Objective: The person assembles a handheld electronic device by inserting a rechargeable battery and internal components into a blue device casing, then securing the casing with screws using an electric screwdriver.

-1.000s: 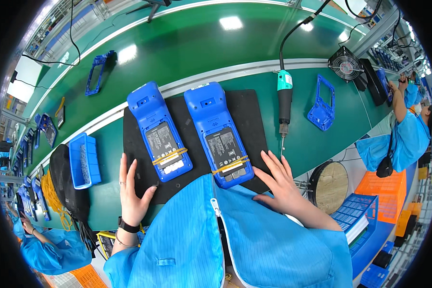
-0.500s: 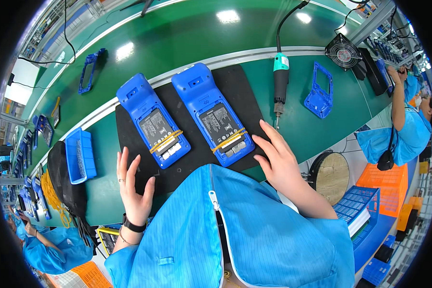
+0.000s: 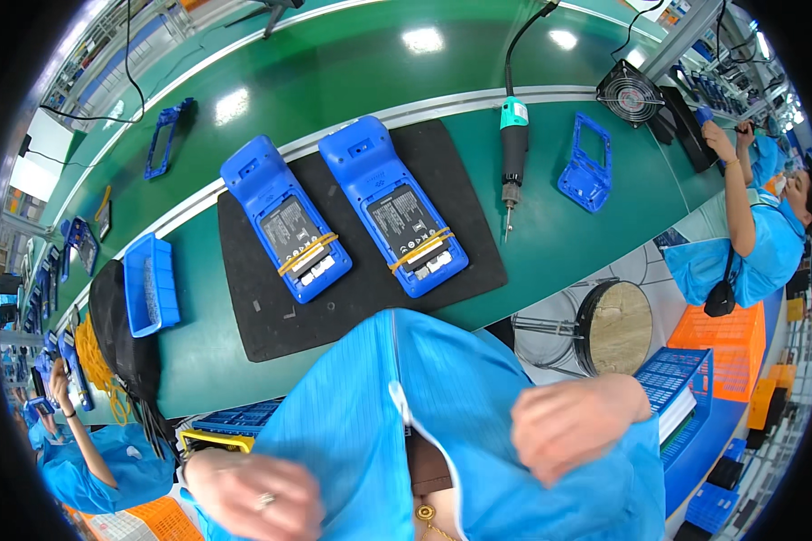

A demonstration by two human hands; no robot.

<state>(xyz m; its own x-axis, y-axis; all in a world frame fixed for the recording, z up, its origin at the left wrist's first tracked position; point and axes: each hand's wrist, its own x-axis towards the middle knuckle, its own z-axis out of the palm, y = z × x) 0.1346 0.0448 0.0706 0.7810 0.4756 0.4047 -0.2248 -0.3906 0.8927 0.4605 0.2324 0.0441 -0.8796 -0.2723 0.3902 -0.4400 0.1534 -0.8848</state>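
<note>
Two blue handheld terminals (image 3: 284, 216) (image 3: 392, 207) lie back up, side by side on a black mat (image 3: 280, 316). Each shows an uncovered dark battery with a yellow rubber band around its lower part. My left hand (image 3: 253, 496), with a ring on a finger, is low in front of my blue smock, away from the mat. My right hand (image 3: 577, 428) hangs over the smock's right side with its fingers bent downward. Neither hand touches a terminal. Motion smears both hands, so I cannot tell whether their fingers are closed.
Right of the mat an electric screwdriver (image 3: 514, 144) hangs on its cable, beside a blue frame (image 3: 588, 162) and a small fan (image 3: 632, 95). A blue bin (image 3: 149, 288) and yellow rubber bands (image 3: 99, 361) are at left. A round stool (image 3: 613, 329) stands below; co-workers sit at both sides.
Both hands have drawn back from beside the terminals toward my body. The two terminals stay on the mat. The view has shifted slightly.
</note>
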